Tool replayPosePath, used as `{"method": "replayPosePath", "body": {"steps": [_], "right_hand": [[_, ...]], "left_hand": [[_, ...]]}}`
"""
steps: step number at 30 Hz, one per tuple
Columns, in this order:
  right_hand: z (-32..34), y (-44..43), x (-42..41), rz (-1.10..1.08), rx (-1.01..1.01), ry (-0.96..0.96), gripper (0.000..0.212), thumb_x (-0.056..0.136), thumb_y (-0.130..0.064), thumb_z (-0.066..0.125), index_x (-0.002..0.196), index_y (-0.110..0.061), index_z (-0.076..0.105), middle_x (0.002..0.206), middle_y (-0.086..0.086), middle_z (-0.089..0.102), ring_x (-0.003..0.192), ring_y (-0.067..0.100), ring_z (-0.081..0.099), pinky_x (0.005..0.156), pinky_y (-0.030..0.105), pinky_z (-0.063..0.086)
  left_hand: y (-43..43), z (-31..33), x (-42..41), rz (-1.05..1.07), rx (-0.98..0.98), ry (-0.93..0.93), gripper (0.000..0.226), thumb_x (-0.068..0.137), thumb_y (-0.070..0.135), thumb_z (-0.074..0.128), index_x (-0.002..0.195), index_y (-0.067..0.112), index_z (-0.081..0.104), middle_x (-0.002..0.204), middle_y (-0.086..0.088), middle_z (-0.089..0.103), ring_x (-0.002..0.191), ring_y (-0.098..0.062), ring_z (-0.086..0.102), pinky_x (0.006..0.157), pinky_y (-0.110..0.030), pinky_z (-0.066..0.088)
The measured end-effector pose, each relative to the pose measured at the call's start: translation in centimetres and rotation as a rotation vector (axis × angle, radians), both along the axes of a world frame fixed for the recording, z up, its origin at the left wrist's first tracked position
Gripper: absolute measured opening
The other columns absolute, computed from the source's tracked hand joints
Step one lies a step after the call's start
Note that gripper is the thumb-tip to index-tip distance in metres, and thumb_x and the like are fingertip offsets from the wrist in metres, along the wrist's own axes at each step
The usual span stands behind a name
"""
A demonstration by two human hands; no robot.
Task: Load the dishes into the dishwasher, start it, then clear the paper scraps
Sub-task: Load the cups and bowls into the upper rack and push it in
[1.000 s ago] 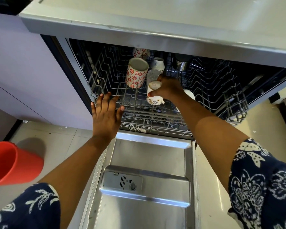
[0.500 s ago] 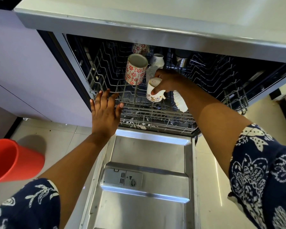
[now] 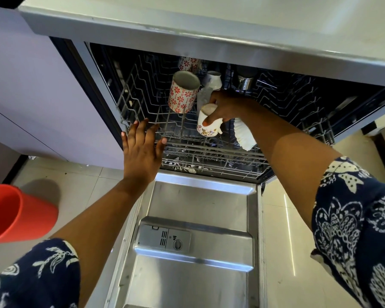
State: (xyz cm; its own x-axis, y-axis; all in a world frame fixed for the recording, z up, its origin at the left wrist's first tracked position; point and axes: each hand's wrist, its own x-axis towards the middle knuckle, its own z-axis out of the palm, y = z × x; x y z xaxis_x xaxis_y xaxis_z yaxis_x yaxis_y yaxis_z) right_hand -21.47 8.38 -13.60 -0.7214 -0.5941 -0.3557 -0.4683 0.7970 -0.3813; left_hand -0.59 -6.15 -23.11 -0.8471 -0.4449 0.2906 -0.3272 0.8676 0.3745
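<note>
The dishwasher stands open, its door (image 3: 193, 218) folded down flat toward the person, and the wire rack (image 3: 209, 152) is pulled partly out over the door's inner edge. The right hand (image 3: 227, 107) reaches into the middle of the rack, and its grip is closed around a small white cup with a flower print (image 3: 208, 124); the thumb presses on the cup's side near the front and the other fingers wrap over the top. The cup is tilted, with its base turned up toward the camera, and it is just above the rack wires; I cannot tell if it touches them. The left hand (image 3: 141, 150) is at the rack's front left corner, with open grip, fingers spread and holding nothing; it is at the front rail, but contact is not clear. Behind the cup, toward the rack's back left, a tall mug with red flowers (image 3: 182, 92) is upside down and leaning. Further back there are a second red-patterned mug (image 3: 188, 63), a small white cup (image 3: 213, 78) and a steel cup (image 3: 245, 82), all partly in shadow. A white fluted dish (image 3: 243, 135) stands on its edge just right of the held cup, under the right forearm. Paper scraps (image 3: 182, 167) lie below the rack's front edge. On the floor left of the door is a red bucket (image 3: 16, 212).
</note>
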Motion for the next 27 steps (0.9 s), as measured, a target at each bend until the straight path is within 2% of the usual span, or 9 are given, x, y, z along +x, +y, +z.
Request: {"method": "replayPosePath", "body": {"steps": [2, 4, 9, 12, 15, 17, 19, 22, 27], "right_hand": [[-0.4, 0.0, 0.9, 0.050, 0.021, 0.178, 0.072, 0.067, -0.043, 0.080, 0.123, -0.009, 0.050, 0.124, 0.011, 0.053, 0.107, 0.025, 0.053, 0.075, 0.025, 0.039], [-0.8, -0.2, 1.3, 0.023, 0.010, 0.216, 0.076, 0.068, -0.046, 0.079, 0.125, -0.008, 0.047, 0.126, 0.012, 0.052, 0.113, 0.028, 0.050, 0.077, 0.024, 0.035], [-1.5, -0.7, 1.7, -0.056, 0.024, 0.233, 0.079, 0.070, -0.051, 0.076, 0.127, -0.005, 0.046, 0.128, 0.013, 0.053, 0.117, 0.029, 0.049, 0.087, 0.029, 0.040], [-1.2, -1.0, 1.7, -0.062, 0.038, 0.203, 0.079, 0.069, -0.052, 0.076, 0.126, -0.004, 0.049, 0.127, 0.013, 0.055, 0.112, 0.028, 0.054, 0.083, 0.029, 0.042], [-0.8, -0.9, 1.5, -0.090, 0.045, 0.153, 0.076, 0.066, -0.050, 0.079, 0.120, -0.002, 0.052, 0.120, 0.014, 0.059, 0.099, 0.028, 0.061, 0.079, 0.029, 0.045], [-0.7, -0.6, 1.3, -0.100, 0.041, 0.128, 0.080, 0.065, -0.047, 0.081, 0.123, -0.003, 0.048, 0.122, 0.014, 0.058, 0.097, 0.029, 0.062, 0.077, 0.029, 0.048], [-1.0, -0.2, 1.4, -0.093, 0.017, 0.066, 0.089, 0.065, -0.041, 0.083, 0.133, -0.005, 0.039, 0.132, 0.014, 0.049, 0.101, 0.029, 0.060, 0.072, 0.029, 0.049], [-2.5, 0.0, 2.2, 0.039, 0.099, 0.140, 0.094, 0.066, -0.034, 0.083, 0.138, -0.006, 0.031, 0.136, 0.018, 0.045, 0.121, 0.036, 0.046, 0.088, 0.035, 0.042], [-3.4, -1.0, 2.4, 0.005, 0.107, 0.171, 0.091, 0.062, -0.033, 0.085, 0.132, -0.004, 0.035, 0.127, 0.019, 0.051, 0.117, 0.037, 0.048, 0.087, 0.037, 0.043]], "left_hand": [[0.1, 0.1, 0.0, 0.000, -0.001, -0.008, 0.063, 0.098, 0.055, 0.012, 0.142, 0.018, 0.038, 0.151, -0.011, 0.034, 0.144, -0.033, 0.019, 0.117, -0.050, 0.004], [0.2, 0.2, 0.1, -0.002, 0.003, -0.013, 0.064, 0.098, 0.055, 0.012, 0.142, 0.017, 0.038, 0.151, -0.011, 0.033, 0.144, -0.033, 0.018, 0.117, -0.050, 0.004], [0.2, 0.2, 0.1, 0.002, 0.001, -0.029, 0.064, 0.098, 0.056, 0.011, 0.142, 0.018, 0.038, 0.151, -0.011, 0.033, 0.144, -0.032, 0.017, 0.118, -0.051, 0.005], [0.2, 0.2, 0.0, 0.005, -0.003, -0.030, 0.064, 0.098, 0.056, 0.010, 0.141, 0.019, 0.039, 0.151, -0.010, 0.033, 0.144, -0.031, 0.017, 0.118, -0.050, 0.004], [0.3, 0.3, 0.0, 0.010, 0.001, -0.026, 0.062, 0.098, 0.054, 0.012, 0.140, 0.018, 0.040, 0.151, -0.011, 0.033, 0.144, -0.032, 0.018, 0.117, -0.050, 0.004], [0.3, 0.3, 0.0, 0.011, 0.002, -0.024, 0.062, 0.098, 0.054, 0.013, 0.141, 0.017, 0.039, 0.151, -0.012, 0.033, 0.144, -0.033, 0.018, 0.117, -0.050, 0.004], [0.3, 0.3, 0.0, 0.006, 0.006, -0.022, 0.063, 0.098, 0.054, 0.013, 0.141, 0.017, 0.039, 0.150, -0.012, 0.034, 0.144, -0.034, 0.019, 0.117, -0.052, 0.005], [0.4, 0.2, -0.1, 0.005, -0.003, -0.023, 0.062, 0.098, 0.054, 0.014, 0.138, 0.016, 0.042, 0.149, -0.012, 0.035, 0.143, -0.034, 0.020, 0.117, -0.052, 0.005], [0.2, 0.1, -0.1, -0.004, -0.007, -0.019, 0.062, 0.098, 0.054, 0.014, 0.139, 0.016, 0.040, 0.149, -0.011, 0.035, 0.143, -0.034, 0.020, 0.116, -0.050, 0.003]]}}
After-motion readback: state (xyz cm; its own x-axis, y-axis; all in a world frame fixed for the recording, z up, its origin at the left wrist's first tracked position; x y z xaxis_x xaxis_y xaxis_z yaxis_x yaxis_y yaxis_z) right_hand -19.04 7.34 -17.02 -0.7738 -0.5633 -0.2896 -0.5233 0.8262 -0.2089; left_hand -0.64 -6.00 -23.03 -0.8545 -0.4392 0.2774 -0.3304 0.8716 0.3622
